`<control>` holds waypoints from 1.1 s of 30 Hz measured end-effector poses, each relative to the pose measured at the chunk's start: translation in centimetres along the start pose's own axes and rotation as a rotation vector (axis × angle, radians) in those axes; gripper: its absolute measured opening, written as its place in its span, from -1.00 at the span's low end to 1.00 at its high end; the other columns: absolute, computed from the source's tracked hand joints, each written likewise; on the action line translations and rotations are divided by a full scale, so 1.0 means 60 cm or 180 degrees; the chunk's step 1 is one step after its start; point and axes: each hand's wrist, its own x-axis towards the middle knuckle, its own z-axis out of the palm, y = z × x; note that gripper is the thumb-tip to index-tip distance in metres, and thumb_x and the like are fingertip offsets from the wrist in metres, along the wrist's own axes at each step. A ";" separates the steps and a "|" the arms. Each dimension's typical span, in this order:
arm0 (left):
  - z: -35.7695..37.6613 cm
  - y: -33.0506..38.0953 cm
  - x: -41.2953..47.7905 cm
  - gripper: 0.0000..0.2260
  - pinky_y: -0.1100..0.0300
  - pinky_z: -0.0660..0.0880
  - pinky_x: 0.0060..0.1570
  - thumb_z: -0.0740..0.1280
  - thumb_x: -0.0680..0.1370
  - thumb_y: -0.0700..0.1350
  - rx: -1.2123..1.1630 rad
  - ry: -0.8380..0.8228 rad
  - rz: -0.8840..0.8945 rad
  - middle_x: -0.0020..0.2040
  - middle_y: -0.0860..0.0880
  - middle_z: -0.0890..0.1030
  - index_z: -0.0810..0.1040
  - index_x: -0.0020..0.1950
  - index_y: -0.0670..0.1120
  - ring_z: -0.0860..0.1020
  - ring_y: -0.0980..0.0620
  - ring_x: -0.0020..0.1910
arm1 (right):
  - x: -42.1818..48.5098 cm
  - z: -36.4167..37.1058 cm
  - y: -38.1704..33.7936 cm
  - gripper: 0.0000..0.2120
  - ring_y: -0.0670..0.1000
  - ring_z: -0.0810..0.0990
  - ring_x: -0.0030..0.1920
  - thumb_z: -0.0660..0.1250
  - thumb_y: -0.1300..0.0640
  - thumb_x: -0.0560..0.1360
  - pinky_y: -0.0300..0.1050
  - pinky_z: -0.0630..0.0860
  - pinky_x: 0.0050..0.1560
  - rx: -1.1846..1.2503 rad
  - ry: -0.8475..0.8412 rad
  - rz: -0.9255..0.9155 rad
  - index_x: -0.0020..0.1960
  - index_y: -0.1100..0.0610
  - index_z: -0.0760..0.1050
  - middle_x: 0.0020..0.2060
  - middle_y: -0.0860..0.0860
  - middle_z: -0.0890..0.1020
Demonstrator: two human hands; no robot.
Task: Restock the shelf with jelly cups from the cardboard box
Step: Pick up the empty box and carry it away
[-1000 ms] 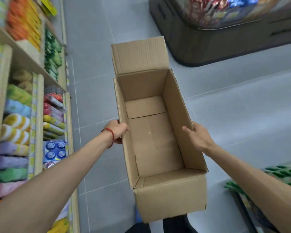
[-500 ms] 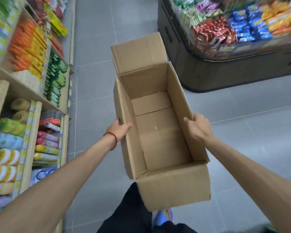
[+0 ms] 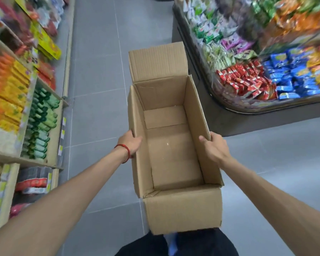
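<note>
floor: grey tiles (image 3: 100,71) | right: display bin (image 3: 248,122) | blurred packets (image 3: 248,84), perhaps snacks

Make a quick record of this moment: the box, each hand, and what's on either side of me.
box: cardboard box, flaps open, nothing visible inside
left hand: grips the box's left wall
right hand: grips the box's right wall
left side: stocked shelf
right side: display bin of snack packets
floor: grey tiles

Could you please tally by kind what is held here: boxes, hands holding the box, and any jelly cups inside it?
Cardboard box: 1
Hands gripping its side walls, left hand and right hand: 2
Jelly cups inside: 0
Total: 3
</note>
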 end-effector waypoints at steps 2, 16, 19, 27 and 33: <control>0.001 0.056 0.053 -0.76 -0.07 0.65 -0.20 0.24 0.57 -0.02 0.0141 0.0175 0.0108 0.04 -0.17 0.58 0.49 0.12 -0.16 0.58 -0.21 0.00 | 0.082 -0.016 -0.030 -0.84 0.19 0.57 0.03 0.27 0.04 0.66 -0.04 0.41 -0.04 -0.0050 -0.0077 -0.0042 0.05 0.11 0.56 -0.11 0.08 0.63; 0.024 0.368 0.453 -0.86 0.10 0.42 -0.11 0.15 0.62 -0.11 0.0150 0.0393 -0.0293 0.00 -0.20 0.54 0.41 0.04 -0.18 0.51 -0.19 -0.07 | 0.623 -0.077 -0.219 -0.77 0.25 0.60 0.13 0.28 0.17 0.63 0.06 0.55 0.14 -0.0773 -0.0654 0.0168 0.27 0.19 0.48 0.11 0.19 0.64; 0.019 0.405 0.562 -0.76 0.12 0.36 -0.05 0.14 0.64 -0.12 0.0278 0.0294 -0.0269 0.15 -0.23 0.54 0.39 0.25 -0.20 0.50 -0.20 0.07 | 0.714 -0.049 -0.249 -0.71 0.26 0.60 0.16 0.30 0.16 0.63 0.02 0.51 0.13 -0.0889 -0.0647 0.0288 0.33 0.18 0.47 0.14 0.19 0.64; 0.071 0.433 0.795 -0.73 0.01 0.43 0.00 0.13 0.63 -0.17 0.0720 -0.0093 -0.0561 0.15 -0.27 0.55 0.30 0.29 -0.24 0.52 -0.29 0.14 | 0.919 0.038 -0.254 -0.70 0.31 0.59 0.16 0.29 0.21 0.57 0.08 0.50 0.15 -0.0919 -0.0439 0.0789 0.30 0.15 0.52 0.12 0.20 0.65; 0.170 0.371 0.911 -0.85 0.00 0.49 -0.02 0.13 0.66 -0.14 0.0469 -0.0392 -0.0748 0.02 -0.21 0.55 0.28 0.17 -0.19 0.56 -0.26 0.04 | 1.037 0.121 -0.165 -0.65 0.30 0.58 0.18 0.28 0.26 0.56 0.04 0.48 0.14 -0.0890 -0.0561 0.0992 0.34 0.14 0.51 0.12 0.20 0.65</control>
